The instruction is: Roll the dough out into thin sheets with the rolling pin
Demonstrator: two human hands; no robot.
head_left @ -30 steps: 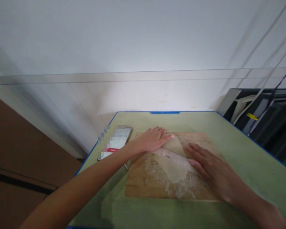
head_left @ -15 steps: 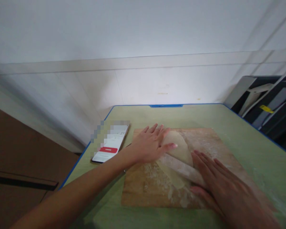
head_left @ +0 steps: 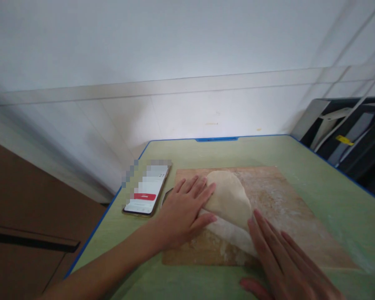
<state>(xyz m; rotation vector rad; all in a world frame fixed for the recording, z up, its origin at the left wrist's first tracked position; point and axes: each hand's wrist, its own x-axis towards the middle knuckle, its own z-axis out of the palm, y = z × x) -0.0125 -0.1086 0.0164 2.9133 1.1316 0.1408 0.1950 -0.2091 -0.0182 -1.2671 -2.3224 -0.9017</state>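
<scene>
A flattened sheet of pale dough [head_left: 226, 193] lies on a floured wooden board [head_left: 278, 196]. Across its near edge runs a whitish rolling pin [head_left: 229, 233], set at a slant with its right end lower in view. My left hand [head_left: 187, 208] rests flat over the pin's left end, fingers stretched forward and thumb along the pin, touching the dough's left side. Over the right end lies my right hand [head_left: 281, 258], also flat, with fingers extended and thumb apart. Both palms cover the ends of the pin.
A phone [head_left: 146, 187] with a lit screen lies left of the board. Something with a dark, thin rim [head_left: 165, 196] is partly hidden behind my left hand. The green table [head_left: 253, 150] has a blue edge and meets a white wall. Dark items [head_left: 356, 133] stand at the right.
Both hands and the rolling pin have moved back toward me, down in the view. More of the dough shows beyond the pin now.
</scene>
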